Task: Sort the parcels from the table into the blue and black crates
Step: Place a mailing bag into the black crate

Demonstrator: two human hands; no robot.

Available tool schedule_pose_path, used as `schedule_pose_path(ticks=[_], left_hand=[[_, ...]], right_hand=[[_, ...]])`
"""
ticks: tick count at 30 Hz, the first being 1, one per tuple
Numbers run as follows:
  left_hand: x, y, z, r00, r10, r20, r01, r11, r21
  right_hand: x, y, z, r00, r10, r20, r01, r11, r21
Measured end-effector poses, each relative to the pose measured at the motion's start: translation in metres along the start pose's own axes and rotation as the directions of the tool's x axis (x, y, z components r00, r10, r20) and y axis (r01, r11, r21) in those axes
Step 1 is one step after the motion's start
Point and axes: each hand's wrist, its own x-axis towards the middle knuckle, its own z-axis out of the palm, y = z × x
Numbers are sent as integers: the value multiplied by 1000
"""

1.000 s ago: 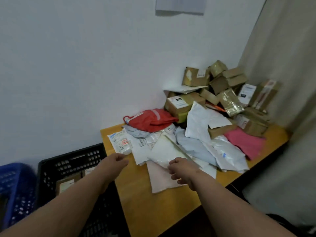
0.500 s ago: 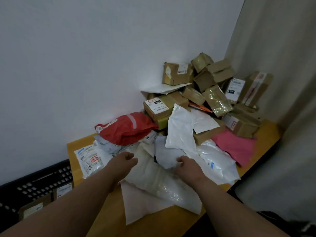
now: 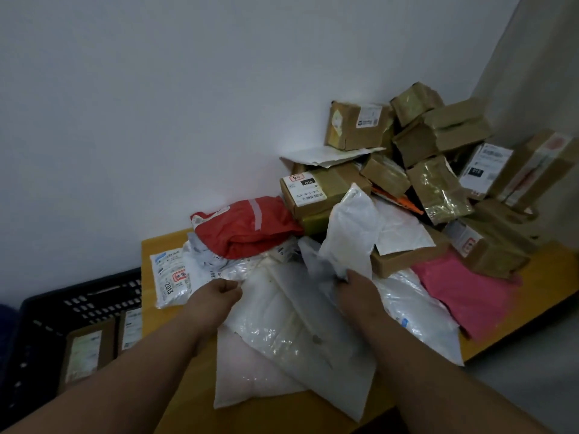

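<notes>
1. Right hand point(image 3: 357, 288) now up at the pile, gripping a white mailer point(image 3: 347, 236) instead of resting lower.
2. Left hand point(image 3: 216, 296) moved onto the clear plastic bag point(image 3: 291, 324).

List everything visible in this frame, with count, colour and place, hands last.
Table: one, yellow-orange wood, against the wall.
Cardboard boxes: a dozen or so, brown, piled in the far right corner.
Red bag: one, far left of the pile.
Pink bag: one, right edge of the table.
White and clear mailers: several, overlapping, near the front.
Black crate: one, left of the table, holding two labelled parcels.
Blue crate: a sliver at the left edge.
Wall: white.
Curtain: beige, right.
Left hand: pinches a mailer's edge.
Right hand: grips a white mailer.
</notes>
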Motion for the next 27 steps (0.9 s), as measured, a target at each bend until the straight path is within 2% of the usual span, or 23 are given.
schedule_pose_path(ticks=[2,3,5,7,9,11,13,16,20,27], left_hand=[[-12,3,9,999,-13,-36,10,996,-89],[-18,5,15,999,-13,-47,6,990,-141],[-30,12,25,998,-21,-62,5,970,-243],[-41,18,33,997,-32,-70,9,951,-310],[-50,24,39,997,-50,-63,24,929,-369],[-61,31,42,996,-75,-43,47,888,-457],[-70,36,43,996,-88,-26,58,827,-560],[-79,39,39,998,-70,11,60,751,-658],[-91,30,33,999,-4,34,26,725,-689],[-106,11,10,995,8,-99,-81,645,-760]], right_hand=[[3,-10,-29,1000,16,16,-21,941,339],[2,-14,-43,998,11,60,-40,865,501],[-2,-17,-68,980,-46,193,-120,637,762],[-7,-16,-90,947,-122,298,-226,407,885],[-14,-17,-108,904,-167,393,-339,281,898],[-23,-17,-121,848,-208,488,-433,258,864],[-32,-18,-127,811,-261,524,-459,272,846],[-43,-18,-131,800,-311,513,-440,279,854],[-55,-20,-128,768,-346,539,-466,274,841],[-66,-17,-106,731,-365,577,-512,266,817]])
